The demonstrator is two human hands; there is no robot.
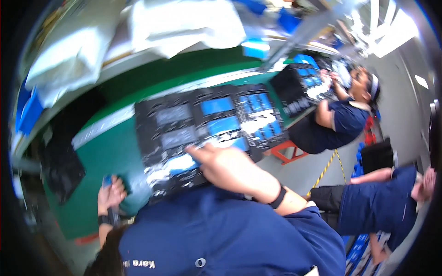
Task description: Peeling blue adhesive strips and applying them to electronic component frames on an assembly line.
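A black tray (pixel 149 122) with rows of compartments lies in front of me, tilted in the view. Blue rectangular pieces (pixel 217 106) fill some compartments; others hold dark grey pieces (pixel 174 115). My right hand (pixel 230 168) reaches over the near part of the tray, palm down, fingers stretched toward a shiny blue-white piece (pixel 182 163). Blur hides whether the fingertips touch it. Left of the tray, my left hand (pixel 110 193) is closed around a small object with a blue end (pixel 107 181); its exact kind is unclear.
The trays lie on a green-topped bench (pixel 106 152). A second black tray (pixel 262 110) with smaller blue pieces adjoins on the right. A black bag (pixel 62 170) lies at left. White packages (pixel 184 27) sit on the shelf above. Two co-workers (pixel 345 119) are at right.
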